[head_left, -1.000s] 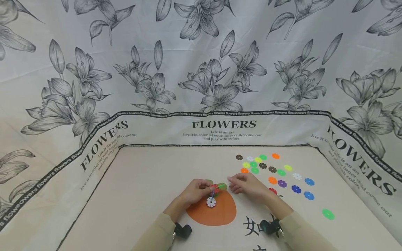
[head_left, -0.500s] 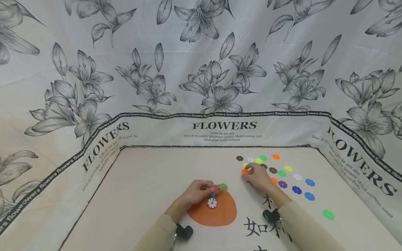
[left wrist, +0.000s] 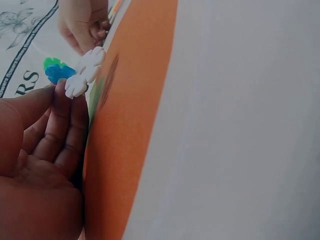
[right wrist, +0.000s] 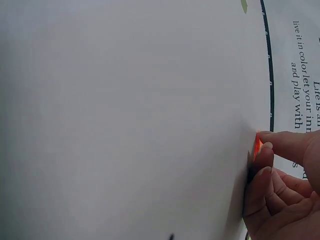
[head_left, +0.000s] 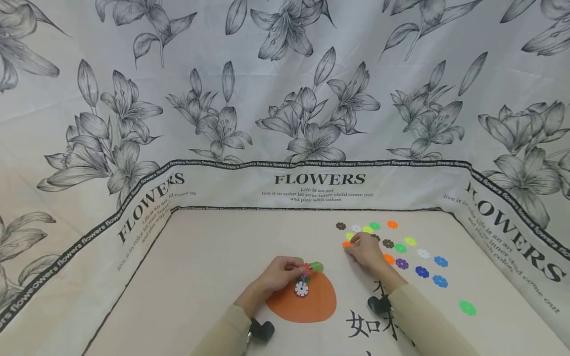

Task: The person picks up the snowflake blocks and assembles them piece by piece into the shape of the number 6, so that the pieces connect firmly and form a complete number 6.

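Pinched in my left hand (head_left: 278, 273) is a small joined build of slotted snowflake discs above the orange patch. A white disc (head_left: 301, 289) hangs at its lower end, with a red disc (head_left: 307, 268) above. The left wrist view shows white pieces (left wrist: 85, 72), a blue disc (left wrist: 59, 73) and a green disc (left wrist: 53, 62) at the fingertips. My right hand (head_left: 366, 249) is at the near left of the loose discs, its fingertips pinching an orange snowflake disc (head_left: 347, 244). Only a sliver of that orange disc (right wrist: 257, 145) shows between finger and thumb in the right wrist view.
Loose snowflake discs lie to the right, among them a purple disc (head_left: 402, 263), a dark blue disc (head_left: 422, 272) and a lone green disc (head_left: 467, 308). An orange patch (head_left: 307, 309) and black characters mark the cloth. A flower-printed curtain (head_left: 285, 113) surrounds the surface.
My right hand has moved from beside the build to the loose discs at the back right and its fingers have come to the orange disc. The left hand has kept its hold.
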The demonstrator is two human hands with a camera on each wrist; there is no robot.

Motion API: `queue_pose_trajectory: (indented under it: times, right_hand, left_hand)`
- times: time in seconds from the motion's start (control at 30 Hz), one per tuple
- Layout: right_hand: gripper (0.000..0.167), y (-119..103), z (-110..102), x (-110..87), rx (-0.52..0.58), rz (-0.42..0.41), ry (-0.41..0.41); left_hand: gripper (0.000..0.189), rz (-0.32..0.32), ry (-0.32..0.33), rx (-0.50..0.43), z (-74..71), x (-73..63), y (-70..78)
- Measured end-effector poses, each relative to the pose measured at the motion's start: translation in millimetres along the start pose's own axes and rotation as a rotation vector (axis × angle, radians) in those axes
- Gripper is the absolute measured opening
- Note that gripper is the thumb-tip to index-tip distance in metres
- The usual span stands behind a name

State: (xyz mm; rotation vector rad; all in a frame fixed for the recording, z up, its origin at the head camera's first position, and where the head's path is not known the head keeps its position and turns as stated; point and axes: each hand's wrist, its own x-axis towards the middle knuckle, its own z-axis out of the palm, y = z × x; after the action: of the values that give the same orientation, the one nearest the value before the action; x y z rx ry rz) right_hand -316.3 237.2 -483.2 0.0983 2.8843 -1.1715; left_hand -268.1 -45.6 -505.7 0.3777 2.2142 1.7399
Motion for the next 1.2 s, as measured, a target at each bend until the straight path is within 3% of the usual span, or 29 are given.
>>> queue_pose_trajectory:
  times: [0.2, 0.6, 0.77, 1.03, 1.2]
  right_hand:
    - [0.035, 2, 0, 0.0, 0.028, 0.016, -0.008]
    - [0.017, 1, 4, -13.5, 0.178, -0.105, 0.006]
    - [0.019, -8, 1, -21.4, 0.288, -0.135, -0.053]
    - [0.022, -17, 6, -38.6, 0.402, -0.139, -0.184]
    - [0.026, -15, 9, -48.4, 0.431, -0.183, -0.268]
  left_hand:
    - [0.011, 0.014, -0.002, 0.003, -0.6, 0.6, -1.7]
    - [0.011, 0.007, -0.027, 0.015, 1.2, 0.0, -4.3]
    - [0.011, 0.032, -0.027, 0.02, -1.4, 4.3, -0.6]
    - [0.014, 0.004, -0.017, 0.016, -3.8, 2.4, 4.0]
    - [0.014, -0.011, -0.002, 0.014, 0.1, 0.3, 2.8]
